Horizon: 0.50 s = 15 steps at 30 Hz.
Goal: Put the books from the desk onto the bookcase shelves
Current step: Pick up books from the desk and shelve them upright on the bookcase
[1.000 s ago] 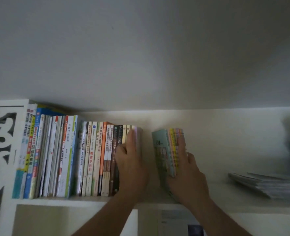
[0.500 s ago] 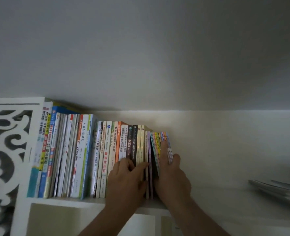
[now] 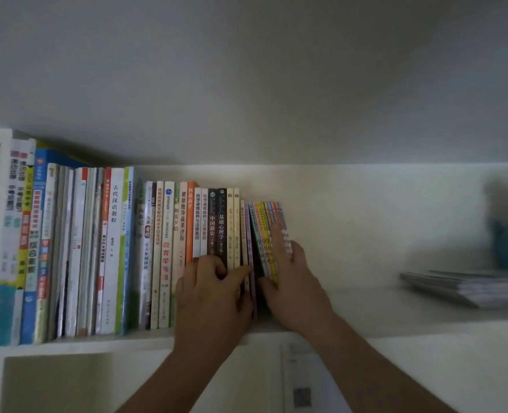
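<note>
black spine (image 3: 221, 222): 基础心理学 | white spine (image 3: 114, 204): 古代汉语教程

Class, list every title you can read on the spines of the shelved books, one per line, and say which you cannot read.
"古代汉语教程": white spine
"中国通史": dark spine
"基础心理学": black spine
"朝花夕拾": pale spine
"教育学": cream spine
Thin colourful spines under the right hand, and the far-left spines: too blurred.

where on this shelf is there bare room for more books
Bare shelf lies between the thin colourful books under the right hand and the flat stack at far right. Left of there it is packed: upright books fill it to the end, the left hand against them.
</note>
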Tool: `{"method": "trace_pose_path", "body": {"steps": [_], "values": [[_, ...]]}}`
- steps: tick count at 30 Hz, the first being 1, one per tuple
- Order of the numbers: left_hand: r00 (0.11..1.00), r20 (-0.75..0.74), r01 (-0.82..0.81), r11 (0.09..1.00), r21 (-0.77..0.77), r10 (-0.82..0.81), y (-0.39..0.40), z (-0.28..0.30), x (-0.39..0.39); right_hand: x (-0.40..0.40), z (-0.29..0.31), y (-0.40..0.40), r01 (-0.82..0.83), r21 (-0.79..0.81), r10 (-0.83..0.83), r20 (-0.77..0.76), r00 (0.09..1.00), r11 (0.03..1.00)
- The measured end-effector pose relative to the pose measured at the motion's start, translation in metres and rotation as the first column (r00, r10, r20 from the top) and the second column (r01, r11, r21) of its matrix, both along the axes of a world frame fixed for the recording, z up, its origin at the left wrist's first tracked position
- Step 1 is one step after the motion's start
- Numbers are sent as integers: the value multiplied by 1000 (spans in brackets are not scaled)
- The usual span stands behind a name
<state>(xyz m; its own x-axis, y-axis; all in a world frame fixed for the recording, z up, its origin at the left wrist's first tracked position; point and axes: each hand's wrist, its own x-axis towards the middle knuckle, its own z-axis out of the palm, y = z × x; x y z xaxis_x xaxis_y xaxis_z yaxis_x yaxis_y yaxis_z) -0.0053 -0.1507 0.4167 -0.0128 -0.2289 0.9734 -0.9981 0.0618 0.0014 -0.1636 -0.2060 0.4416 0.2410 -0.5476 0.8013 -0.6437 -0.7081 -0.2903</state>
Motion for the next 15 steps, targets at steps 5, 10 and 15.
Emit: {"method": "trace_pose_path", "body": {"steps": [5,10,15], "values": [[998,17,54,999,6,-54,5,-4,3,-1,-8,3,63,-33,-64,-58,996,998],[971,59,229,973,19,-230,14,-13,-15,-18,-24,22,152,3,-150,-139,979,988],[808,39,585,808,71,-588,27,-75,-54,-92,-101,70,60,-95,-57,40,998,994]]}}
